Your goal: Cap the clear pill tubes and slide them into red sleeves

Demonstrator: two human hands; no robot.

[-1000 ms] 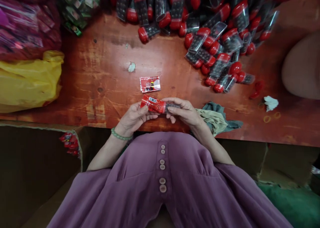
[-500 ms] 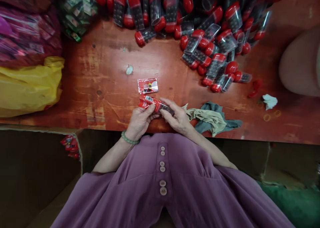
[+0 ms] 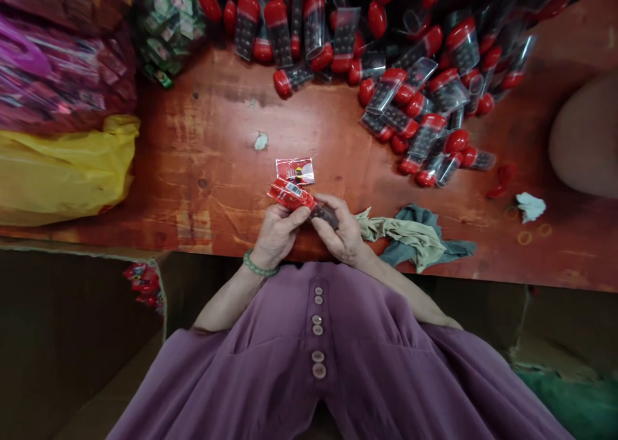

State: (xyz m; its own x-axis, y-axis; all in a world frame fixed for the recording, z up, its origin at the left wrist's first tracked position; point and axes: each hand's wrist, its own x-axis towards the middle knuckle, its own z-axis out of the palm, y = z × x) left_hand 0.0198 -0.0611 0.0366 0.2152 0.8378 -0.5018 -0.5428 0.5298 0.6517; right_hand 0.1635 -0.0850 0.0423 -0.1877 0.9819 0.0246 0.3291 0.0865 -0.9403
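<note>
My left hand (image 3: 280, 235) is closed on a red printed wrapper (image 3: 290, 194) with a barcode, pinched under the thumb. Its flat end sticks out to the upper left and overlaps a second red packet (image 3: 302, 172) on the table. A dark, see-through tube (image 3: 326, 215) reaches right from the wrapper, and my right hand (image 3: 344, 234) grips it between thumb and fingers. The two touch, but whether the tube's other end sits inside the wrapper is hidden. Both hands are at the table's front edge.
Many red-capped clear tubes (image 3: 425, 134) are heaped at the back and right. Bags, one yellow (image 3: 67, 176), stand at the left. Grey-green cloths (image 3: 415, 234) lie beside my right hand. An open carton (image 3: 164, 292) stands below the left edge; a pale round container (image 3: 586, 137) is far right.
The wrapper has tilted, its free end now reaching farther left and over the loose packet. Both hands keep their hold. The whole view has shifted slightly.
</note>
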